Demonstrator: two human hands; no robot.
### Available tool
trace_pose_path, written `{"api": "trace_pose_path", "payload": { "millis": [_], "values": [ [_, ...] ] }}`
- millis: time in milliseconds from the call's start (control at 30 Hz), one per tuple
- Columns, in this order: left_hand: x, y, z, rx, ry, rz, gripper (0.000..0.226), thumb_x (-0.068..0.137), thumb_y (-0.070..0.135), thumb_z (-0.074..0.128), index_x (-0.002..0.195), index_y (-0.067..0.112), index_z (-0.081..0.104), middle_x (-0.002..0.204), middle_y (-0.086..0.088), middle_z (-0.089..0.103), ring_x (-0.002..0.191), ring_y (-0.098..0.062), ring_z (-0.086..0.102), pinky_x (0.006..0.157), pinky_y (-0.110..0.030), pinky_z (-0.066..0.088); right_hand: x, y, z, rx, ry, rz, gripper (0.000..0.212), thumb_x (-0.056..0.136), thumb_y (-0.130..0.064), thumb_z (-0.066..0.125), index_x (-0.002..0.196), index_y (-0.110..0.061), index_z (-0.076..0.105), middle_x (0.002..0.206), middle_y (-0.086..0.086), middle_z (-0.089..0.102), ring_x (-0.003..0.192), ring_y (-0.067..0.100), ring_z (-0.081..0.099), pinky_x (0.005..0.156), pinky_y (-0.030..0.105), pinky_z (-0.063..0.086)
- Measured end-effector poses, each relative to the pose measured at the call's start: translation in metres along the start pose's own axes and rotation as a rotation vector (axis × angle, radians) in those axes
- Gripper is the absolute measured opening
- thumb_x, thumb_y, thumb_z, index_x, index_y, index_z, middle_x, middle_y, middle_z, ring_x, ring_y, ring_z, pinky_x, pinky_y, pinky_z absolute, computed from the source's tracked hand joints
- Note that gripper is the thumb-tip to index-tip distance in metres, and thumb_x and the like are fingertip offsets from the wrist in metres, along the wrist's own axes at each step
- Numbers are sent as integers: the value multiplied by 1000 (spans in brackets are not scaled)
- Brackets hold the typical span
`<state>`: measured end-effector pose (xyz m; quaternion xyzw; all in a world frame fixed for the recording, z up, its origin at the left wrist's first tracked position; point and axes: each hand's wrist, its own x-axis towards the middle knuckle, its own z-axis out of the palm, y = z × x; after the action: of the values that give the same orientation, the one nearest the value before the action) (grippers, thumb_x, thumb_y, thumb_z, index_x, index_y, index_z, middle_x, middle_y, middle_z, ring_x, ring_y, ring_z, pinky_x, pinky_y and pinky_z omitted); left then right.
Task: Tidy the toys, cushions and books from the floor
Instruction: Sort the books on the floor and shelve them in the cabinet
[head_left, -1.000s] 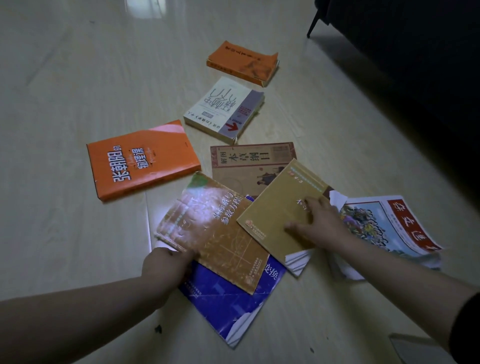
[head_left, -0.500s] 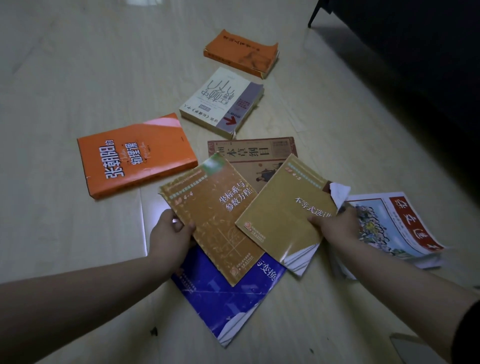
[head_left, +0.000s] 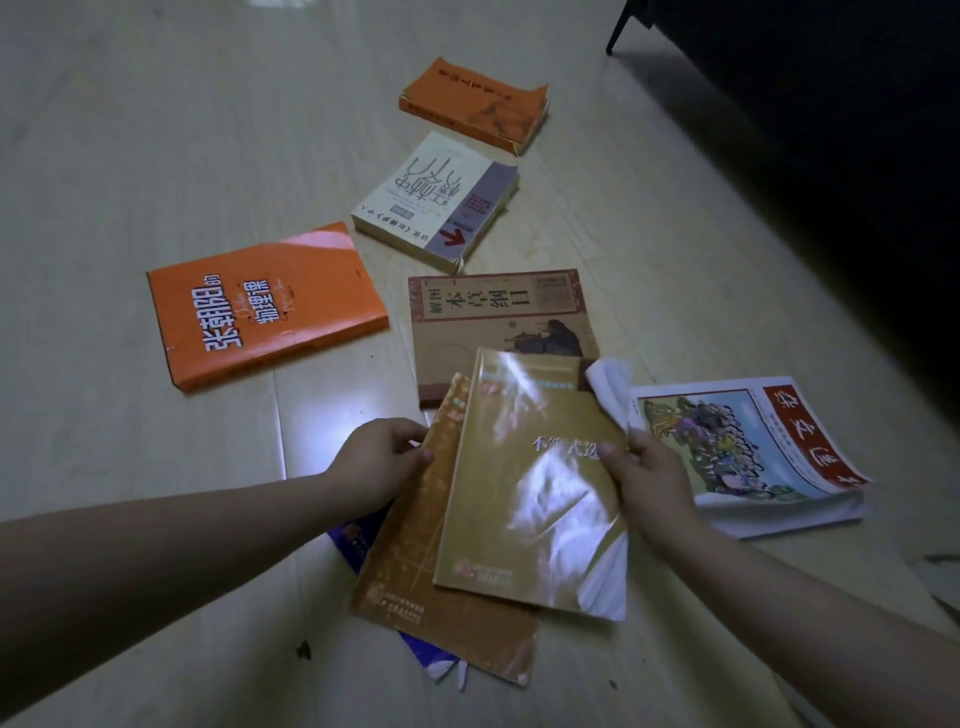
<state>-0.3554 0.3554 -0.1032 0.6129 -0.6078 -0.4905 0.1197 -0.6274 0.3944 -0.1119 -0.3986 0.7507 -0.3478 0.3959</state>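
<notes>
Several books lie on the pale wooden floor (head_left: 156, 156). My left hand (head_left: 382, 457) grips the left edge of a thin brown booklet (head_left: 415, 587). My right hand (head_left: 647, 478) grips the right edge of a glossy gold booklet (head_left: 530, 499), which overlaps the brown one. Both booklets cover most of a blue booklet (head_left: 358, 545) underneath. Beyond them are a tan illustrated book (head_left: 493, 317), a large orange book (head_left: 260, 306), a white and purple book (head_left: 441, 200) and a small orange book (head_left: 472, 104). A colourful magazine (head_left: 748, 447) lies to the right.
A dark piece of furniture (head_left: 810, 130) with a thin leg (head_left: 618, 34) fills the upper right. A small dark speck (head_left: 304, 649) lies on the floor near my left forearm. Bare floor stretches to the left and beyond.
Both hands have drawn the two booklets together: the gold one now lies over the brown one, squared up and nearer to me. The blue booklet is mostly covered.
</notes>
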Motion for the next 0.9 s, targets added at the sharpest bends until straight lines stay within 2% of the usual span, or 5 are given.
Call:
{"api": "trace_pose_path", "payload": {
  "millis": [300, 500, 667, 800, 900],
  "values": [
    [2, -7, 6, 263, 60, 179, 33, 101, 30, 35, 117, 26, 63, 100, 4, 54, 97, -12, 48, 76, -25, 35, -51, 25, 29, -54, -24, 127, 16, 92, -17, 61, 76, -14, 60, 73, 4, 67, 72, 22, 64, 68, 35, 49],
    [2, -4, 7, 317, -98, 61, 43, 101, 38, 33, 144, 38, 34, 111, -1, 41, 107, -15, 39, 88, -26, 33, -57, 29, 25, -644, -235, 167, 47, 95, -48, 45, 61, -16, 47, 61, 3, 56, 66, 21, 57, 59, 30, 39],
    [-8, 7, 13, 60, -212, 21, 45, 98, 31, 45, 141, 40, 33, 118, 9, 51, 102, -14, 52, 83, -25, 41, -60, 25, 27, -363, -127, 248, 33, 86, -34, 57, 69, -18, 34, 64, 0, 41, 61, 19, 45, 51, 28, 27],
    [-16, 0, 23, -26, 16, -59, 26, 89, 12, 59, 112, 24, 59, 108, 2, 64, 93, -14, 59, 75, -22, 47, -62, 20, 28, -283, -190, 236, 29, 88, -34, 63, 89, -10, 47, 74, 1, 45, 67, 17, 48, 58, 30, 32],
    [-26, 0, 20, -165, 109, 72, 20, 92, 12, 58, 104, 26, 64, 100, 9, 66, 91, -10, 63, 69, -15, 46, -56, 17, 24, -152, -195, 212, 28, 86, -40, 65, 90, -15, 54, 75, -8, 54, 72, 11, 55, 66, 28, 41]
  ]
}}
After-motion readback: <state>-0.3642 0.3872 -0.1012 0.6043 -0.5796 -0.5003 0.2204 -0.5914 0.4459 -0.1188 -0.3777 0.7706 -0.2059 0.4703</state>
